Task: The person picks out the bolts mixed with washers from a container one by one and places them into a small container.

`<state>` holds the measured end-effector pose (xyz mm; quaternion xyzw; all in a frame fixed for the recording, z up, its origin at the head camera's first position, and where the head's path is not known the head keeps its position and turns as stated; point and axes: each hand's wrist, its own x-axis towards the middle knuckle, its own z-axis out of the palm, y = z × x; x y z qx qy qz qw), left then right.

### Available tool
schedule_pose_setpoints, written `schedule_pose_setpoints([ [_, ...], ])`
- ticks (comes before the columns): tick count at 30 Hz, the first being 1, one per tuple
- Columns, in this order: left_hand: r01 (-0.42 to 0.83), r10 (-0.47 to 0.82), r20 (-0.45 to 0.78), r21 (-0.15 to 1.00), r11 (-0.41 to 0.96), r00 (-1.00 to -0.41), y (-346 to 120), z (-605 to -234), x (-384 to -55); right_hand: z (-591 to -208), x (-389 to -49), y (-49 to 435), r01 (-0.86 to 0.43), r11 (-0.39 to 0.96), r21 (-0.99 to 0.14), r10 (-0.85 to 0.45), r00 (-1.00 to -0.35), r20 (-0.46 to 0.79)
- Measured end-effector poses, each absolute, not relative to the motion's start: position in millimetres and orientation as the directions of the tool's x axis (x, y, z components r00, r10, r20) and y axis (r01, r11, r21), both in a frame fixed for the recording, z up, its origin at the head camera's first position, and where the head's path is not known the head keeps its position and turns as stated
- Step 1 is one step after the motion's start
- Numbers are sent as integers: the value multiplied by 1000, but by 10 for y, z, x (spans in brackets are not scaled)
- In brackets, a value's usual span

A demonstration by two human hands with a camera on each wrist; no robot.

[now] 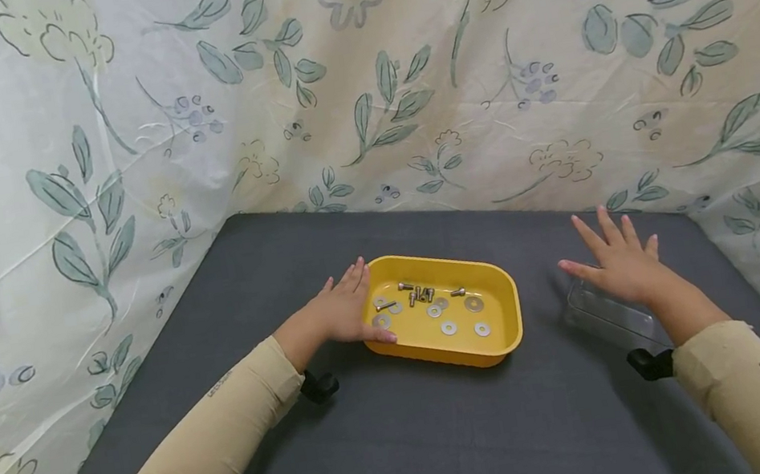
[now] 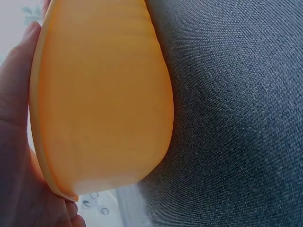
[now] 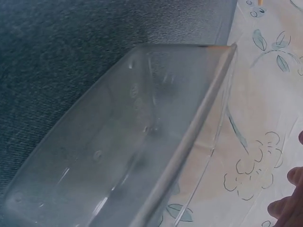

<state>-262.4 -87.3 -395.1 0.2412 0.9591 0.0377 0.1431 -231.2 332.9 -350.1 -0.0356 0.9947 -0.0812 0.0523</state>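
In the head view a yellow tray (image 1: 505,296) sits on the dark table, holding several small metal screws (image 1: 420,294) and flat washers (image 1: 449,328). My left hand (image 1: 346,306) rests at the tray's left end, its fingers straight and its thumb over the near rim. From the left wrist, the tray's outer wall (image 2: 104,104) fills much of the view, with fingers along the rim. My right hand (image 1: 620,264) spreads its fingers above a clear plastic box (image 1: 598,315), partly covering it, and holds nothing. The right wrist view shows the box (image 3: 113,142) from the side, with fingertips beyond its rim.
The dark grey table (image 1: 409,443) lies under both containers. A flowered cloth (image 1: 333,114) hangs behind the table and along its sides. Black wrist mounts (image 1: 318,387) sit below both hands, over beige sleeves (image 1: 216,422).
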Motion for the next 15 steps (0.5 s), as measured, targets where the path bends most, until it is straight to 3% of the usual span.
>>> schedule_pose_setpoints([
  [15,470,489,-260,136,872,-833,-891,-3919,-2578,-3298,-2406,3195,-91,976,-196,-104,-993,-60],
])
